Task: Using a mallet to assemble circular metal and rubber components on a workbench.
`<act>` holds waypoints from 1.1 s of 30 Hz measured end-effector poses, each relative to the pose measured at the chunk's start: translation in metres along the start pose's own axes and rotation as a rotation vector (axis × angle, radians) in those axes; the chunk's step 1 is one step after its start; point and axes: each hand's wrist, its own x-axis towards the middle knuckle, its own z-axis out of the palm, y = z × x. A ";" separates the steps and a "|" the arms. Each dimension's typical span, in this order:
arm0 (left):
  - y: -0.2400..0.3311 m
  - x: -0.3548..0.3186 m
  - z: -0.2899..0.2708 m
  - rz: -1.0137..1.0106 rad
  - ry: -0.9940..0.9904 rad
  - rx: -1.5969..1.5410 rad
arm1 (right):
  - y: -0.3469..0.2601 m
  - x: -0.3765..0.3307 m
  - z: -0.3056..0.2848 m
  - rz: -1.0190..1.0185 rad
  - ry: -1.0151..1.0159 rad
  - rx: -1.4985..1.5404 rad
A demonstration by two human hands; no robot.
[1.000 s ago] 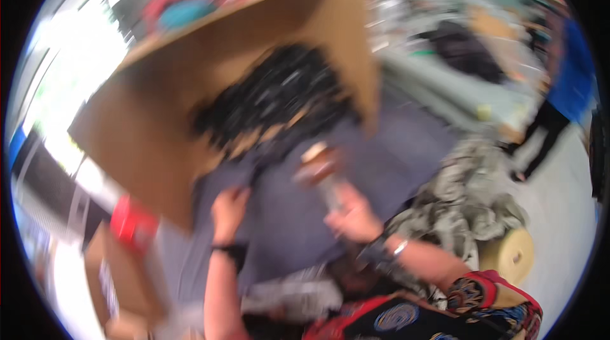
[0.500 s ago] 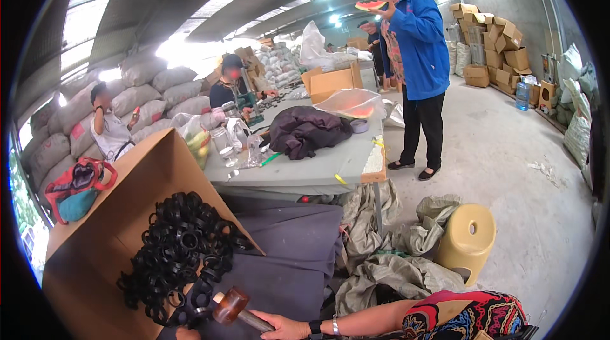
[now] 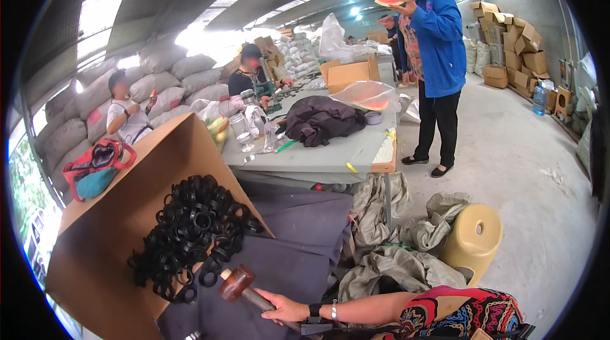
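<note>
Cloth (image 3: 283,267) spreads near a table (image 3: 302,161) and pale floor (image 3: 495,149); of the hands (image 3: 284,309), right grips a mallet (image 3: 237,282), left I cannot tell.

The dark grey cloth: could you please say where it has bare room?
Bare: the dark grey cloth between the brown cardboard box and crumpled grey-green sacks, beyond the brown-headed mallet. Crowded: the box's opening, heaped with black round rings.
</note>
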 end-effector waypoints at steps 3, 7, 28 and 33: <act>0.005 -0.057 -0.032 0.027 0.114 -0.145 | 0.005 0.006 -0.001 -0.023 -0.017 -0.008; -0.011 -0.110 -0.056 -0.021 0.203 -0.183 | 0.001 0.008 -0.002 0.006 -0.027 -0.037; -0.096 -0.171 -0.033 -0.227 0.002 -0.529 | -0.022 0.001 -0.007 0.097 0.010 -0.103; -0.127 -0.164 -0.051 -0.133 -0.015 -0.547 | -0.049 0.007 0.078 0.108 -0.379 -0.311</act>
